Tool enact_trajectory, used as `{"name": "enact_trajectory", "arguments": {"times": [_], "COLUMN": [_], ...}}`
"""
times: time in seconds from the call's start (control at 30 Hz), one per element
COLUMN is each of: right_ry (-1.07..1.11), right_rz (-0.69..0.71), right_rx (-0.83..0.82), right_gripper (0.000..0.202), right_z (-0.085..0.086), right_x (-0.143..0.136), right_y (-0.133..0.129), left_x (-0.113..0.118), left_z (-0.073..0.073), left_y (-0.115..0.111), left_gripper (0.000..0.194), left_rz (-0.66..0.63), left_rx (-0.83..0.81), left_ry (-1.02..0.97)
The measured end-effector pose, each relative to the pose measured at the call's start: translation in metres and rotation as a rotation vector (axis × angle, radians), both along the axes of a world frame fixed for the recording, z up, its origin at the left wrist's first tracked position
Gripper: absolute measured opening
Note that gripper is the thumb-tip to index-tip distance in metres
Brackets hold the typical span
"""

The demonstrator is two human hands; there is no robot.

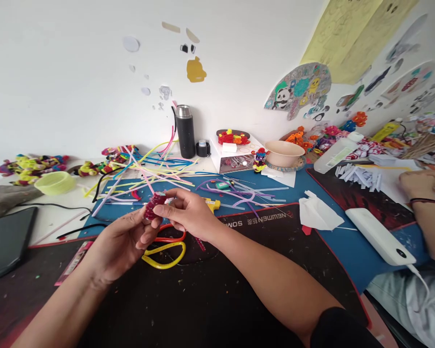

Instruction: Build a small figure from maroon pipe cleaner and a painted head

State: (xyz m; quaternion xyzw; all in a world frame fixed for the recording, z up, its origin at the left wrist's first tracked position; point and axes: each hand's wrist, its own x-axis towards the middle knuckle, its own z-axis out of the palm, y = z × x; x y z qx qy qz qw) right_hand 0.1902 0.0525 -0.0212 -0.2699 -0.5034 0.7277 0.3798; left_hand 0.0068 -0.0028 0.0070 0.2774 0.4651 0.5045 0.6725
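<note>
The left hand (118, 237) steadies a dark red fuzzy piece (152, 208) between thumb and curled fingers, while the right hand (188, 212) pinches its other side, so the piece sits raised between both hands above the black desk mat (203, 304). Gripping it from two sides probably stops so small a thing from twisting, and fingers hide much of its shape. The red-and-yellow-handled scissors (166, 247) lie just below, handles toward the person, perhaps for easy grabbing. Loose pipe cleaners (141, 171) spread across the worktop (65, 212) behind, apparently placed there to leave the near mat for handwork
</note>
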Motion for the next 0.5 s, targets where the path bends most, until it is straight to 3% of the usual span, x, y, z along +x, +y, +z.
{"name": "enact_trajectory", "arguments": {"times": [0.2, 0.33, 0.5], "right_ry": [0.003, -0.007, 0.018], "right_rz": [0.054, -0.008, -0.073], "right_rx": [-0.039, -0.062, -0.063], "right_gripper": [0.058, 0.060, 0.060], "right_z": [0.004, 0.005, 0.005], "right_x": [0.000, 0.000, -0.001], "right_y": [0.000, 0.004, 0.004], "left_x": [0.001, 0.003, 0.006], "left_z": [-0.007, -0.014, -0.011], "left_y": [0.001, -0.001, -0.005], "left_gripper": [0.043, 0.057, 0.072], "left_rz": [-0.061, 0.027, 0.093], "left_rx": [-0.053, 0.111, 0.331], "left_ry": [-0.028, 0.201, 0.498]}}
